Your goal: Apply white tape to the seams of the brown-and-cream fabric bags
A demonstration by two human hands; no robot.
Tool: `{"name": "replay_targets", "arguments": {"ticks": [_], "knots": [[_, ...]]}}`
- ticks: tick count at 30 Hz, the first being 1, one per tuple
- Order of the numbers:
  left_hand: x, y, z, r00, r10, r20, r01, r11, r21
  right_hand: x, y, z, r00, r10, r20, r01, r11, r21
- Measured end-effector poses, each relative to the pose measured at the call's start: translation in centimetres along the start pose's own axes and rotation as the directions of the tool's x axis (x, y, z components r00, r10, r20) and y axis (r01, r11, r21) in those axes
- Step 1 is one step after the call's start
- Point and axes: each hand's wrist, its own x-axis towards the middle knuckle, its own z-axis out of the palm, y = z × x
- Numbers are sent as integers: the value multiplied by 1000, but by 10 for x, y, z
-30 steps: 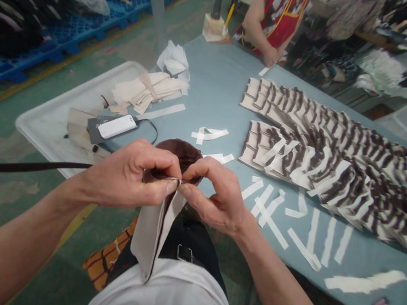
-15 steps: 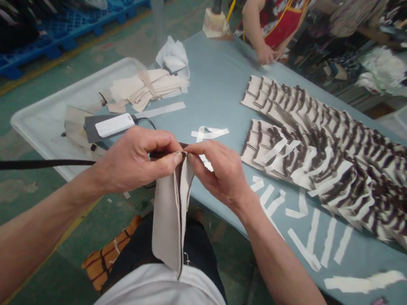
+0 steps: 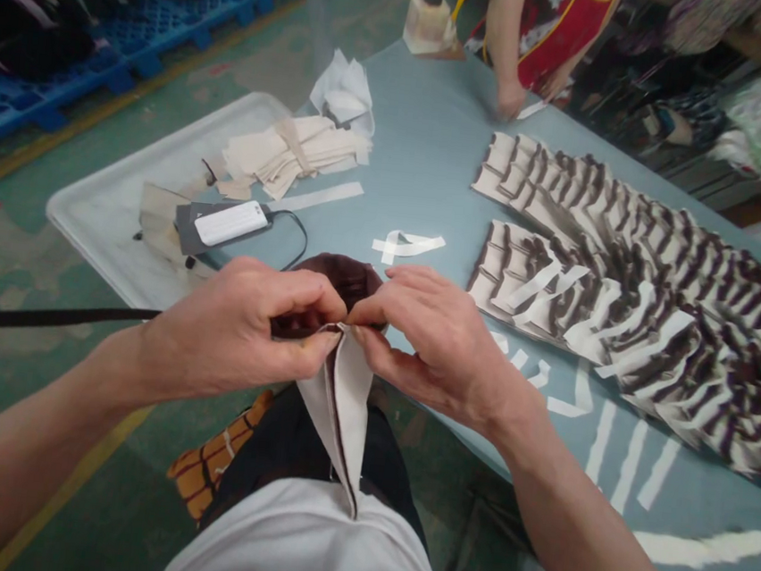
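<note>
centrally: brown-and-cream fabric piece, held up beside the tabletop; its upper edge is pinched thumb-to-finger by left hand and right hand, each grip closed, side by side, presumably so layers are kept aligned.

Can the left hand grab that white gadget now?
Not yet, probably: the left hand is pinching the fabric piece. Once freed, it could likely reach the white gadget, lying uncovered just beyond.
</note>
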Motion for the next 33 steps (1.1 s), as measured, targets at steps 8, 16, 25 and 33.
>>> {"name": "replay_targets", "arguments": {"ticks": [8, 16, 25, 33], "knots": [[9, 2, -8, 992, -30, 119, 22, 997, 75, 3, -1, 1, 974, 204, 101, -216, 968, 130], [6, -12, -5, 992, 48, 117, -56, 996, 68, 10, 0, 14, 893, 384, 234, -436, 867, 242], [5, -16, -2, 993, 70, 96, -80, 991, 107, 7, -1, 21, 865, 465, 187, -499, 833, 238], [-5, -38, 12, 942, 332, 56, -335, 908, 252, 3, 3, 19, 784, 522, 335, -617, 599, 510]]}}
